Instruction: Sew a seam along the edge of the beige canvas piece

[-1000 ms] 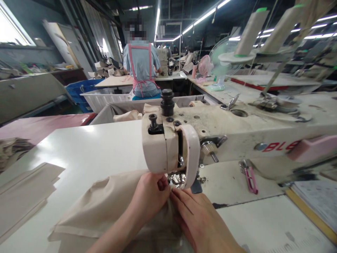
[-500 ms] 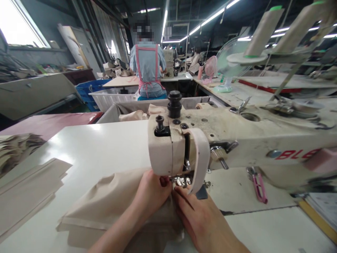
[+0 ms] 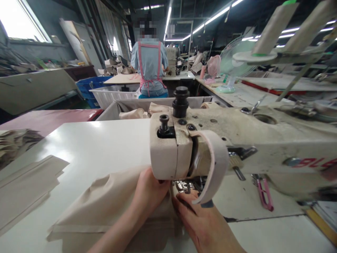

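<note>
Beige fabric (image 3: pixel 105 203) on white counter (image 3: pixel 86 147), fed under sewing machine head (image 3: pixel 173 151).
Left hand (image 3: pixel 150 191) on fabric just left of presser foot (image 3: pixel 184 185), fingers curled together, tips tucked under head & hidden. Right hand (image 3: pixel 204 223) flat on cloth in front of foot, fingers straight, pressed together. Fabric strips (image 3: pixel 28 186) at counter's left edge. Pink snips (image 3: pixel 264 193) on machine bed, right. Person in pink-strapped apron (image 3: pixel 149 66) seated well behind, back turned.
</note>
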`<state>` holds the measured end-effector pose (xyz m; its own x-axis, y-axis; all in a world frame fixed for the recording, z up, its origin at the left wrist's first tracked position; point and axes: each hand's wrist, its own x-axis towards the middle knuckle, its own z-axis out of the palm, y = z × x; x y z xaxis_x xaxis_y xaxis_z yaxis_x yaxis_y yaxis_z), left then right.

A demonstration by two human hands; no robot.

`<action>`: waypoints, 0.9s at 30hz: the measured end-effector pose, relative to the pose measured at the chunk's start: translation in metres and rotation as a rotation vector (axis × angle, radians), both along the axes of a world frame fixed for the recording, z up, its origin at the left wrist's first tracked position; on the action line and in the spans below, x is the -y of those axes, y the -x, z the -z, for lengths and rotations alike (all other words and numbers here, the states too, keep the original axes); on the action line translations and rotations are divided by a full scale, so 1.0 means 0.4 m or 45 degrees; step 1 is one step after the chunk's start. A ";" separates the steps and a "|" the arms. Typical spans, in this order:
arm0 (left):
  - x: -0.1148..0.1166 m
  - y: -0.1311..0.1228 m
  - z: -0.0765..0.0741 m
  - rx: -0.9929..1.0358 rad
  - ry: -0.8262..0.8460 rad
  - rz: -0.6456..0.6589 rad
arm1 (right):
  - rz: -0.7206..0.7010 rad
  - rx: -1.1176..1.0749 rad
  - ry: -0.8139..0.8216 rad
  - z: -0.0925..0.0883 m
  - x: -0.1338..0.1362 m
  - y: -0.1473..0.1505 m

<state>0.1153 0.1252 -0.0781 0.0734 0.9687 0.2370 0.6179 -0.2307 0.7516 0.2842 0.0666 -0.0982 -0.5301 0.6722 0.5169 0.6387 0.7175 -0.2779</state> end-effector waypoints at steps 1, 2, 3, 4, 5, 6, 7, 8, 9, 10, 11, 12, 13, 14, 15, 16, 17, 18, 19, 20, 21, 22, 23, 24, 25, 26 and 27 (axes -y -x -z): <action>-0.002 0.004 -0.008 -0.004 -0.022 -0.013 | 0.001 0.000 -0.011 0.000 0.000 0.000; 0.001 0.009 -0.014 -0.011 -0.043 -0.026 | 0.005 -0.012 -0.043 0.001 -0.001 0.001; 0.009 0.016 -0.019 -0.013 -0.063 -0.039 | 0.001 -0.020 -0.080 0.001 -0.002 0.002; 0.023 0.024 -0.022 -0.027 -0.098 -0.032 | -0.003 -0.024 -0.116 0.002 -0.004 0.004; 0.043 0.034 -0.023 -0.073 -0.143 0.031 | -0.001 -0.027 -0.141 0.002 -0.006 0.005; 0.066 0.044 -0.022 -0.147 -0.190 0.146 | -0.004 -0.025 -0.149 0.002 -0.007 0.006; 0.091 0.053 -0.019 -0.239 -0.228 0.292 | -0.012 -0.022 -0.135 0.000 -0.007 0.007; 0.115 0.061 -0.017 -0.333 -0.250 0.442 | -0.015 -0.036 -0.105 -0.002 -0.006 0.007; 0.136 0.068 -0.014 -0.412 -0.249 0.567 | -0.018 -0.059 -0.052 -0.005 -0.003 0.005; 0.152 0.072 -0.013 -0.461 -0.222 0.640 | -0.021 -0.087 0.008 -0.009 0.002 0.003; 0.163 0.073 -0.014 -0.465 -0.174 0.651 | -0.027 -0.106 0.076 -0.014 0.009 -0.001; 0.168 0.073 -0.015 -0.438 -0.132 0.619 | -0.026 -0.122 0.136 -0.019 0.017 -0.005; 0.169 0.071 -0.017 -0.405 -0.089 0.575 | -0.016 -0.137 0.174 -0.023 0.027 -0.009; 0.167 0.067 -0.019 -0.371 -0.048 0.521 | 0.000 -0.141 0.191 -0.026 0.038 -0.013; 0.164 0.063 -0.020 -0.347 -0.017 0.461 | 0.017 -0.132 0.187 -0.026 0.049 -0.015; 0.161 0.059 -0.019 -0.340 -0.014 0.412 | 0.033 -0.125 0.149 -0.024 0.059 -0.017; 0.159 0.055 -0.016 -0.359 -0.041 0.390 | 0.032 -0.105 0.094 -0.020 0.068 -0.018; 0.160 0.053 -0.011 -0.401 -0.100 0.394 | 0.018 -0.075 0.036 -0.014 0.075 -0.018; 0.162 0.051 -0.004 -0.451 -0.183 0.421 | -0.002 -0.040 -0.012 -0.007 0.080 -0.017; 0.165 0.050 0.004 -0.491 -0.265 0.461 | -0.025 -0.003 -0.040 0.000 0.084 -0.016; 0.169 0.051 0.012 -0.517 -0.330 0.502 | -0.042 0.032 -0.050 0.006 0.086 -0.015; 0.173 0.052 0.018 -0.528 -0.371 0.538 | -0.051 0.064 -0.043 0.011 0.086 -0.015; 0.176 0.053 0.023 -0.526 -0.393 0.564 | -0.054 0.087 -0.033 0.013 0.086 -0.016; 0.179 0.054 0.026 -0.515 -0.408 0.579 | -0.054 0.094 -0.043 0.013 0.085 -0.018; 0.181 0.055 0.026 -0.504 -0.410 0.583 | -0.062 0.107 -0.053 0.012 0.084 -0.020; 0.182 0.055 0.026 -0.499 -0.416 0.580 | -0.072 0.121 -0.058 0.010 0.083 -0.023; 0.182 0.054 0.024 -0.505 -0.422 0.564 | -0.080 0.133 -0.070 0.007 0.082 -0.025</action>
